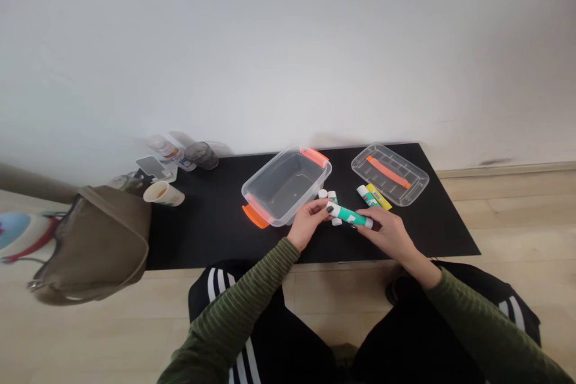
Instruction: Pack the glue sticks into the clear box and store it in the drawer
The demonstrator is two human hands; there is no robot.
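Note:
A green and white glue stick is held level between my two hands, above the front part of the black table. My left hand pinches its white cap end. The fingers of my right hand are closed round the other end. Just behind my left hand stands a clear plastic box with orange latches, its top open. More glue sticks lie beside the box, partly hidden by my hands. Another glue stick rests against a yellow item near my right hand.
A clear lid with an orange handle lies at the back right of the black table. On the left are a paper cup, a dark cup, a spray can, a phone-like item and a brown bag.

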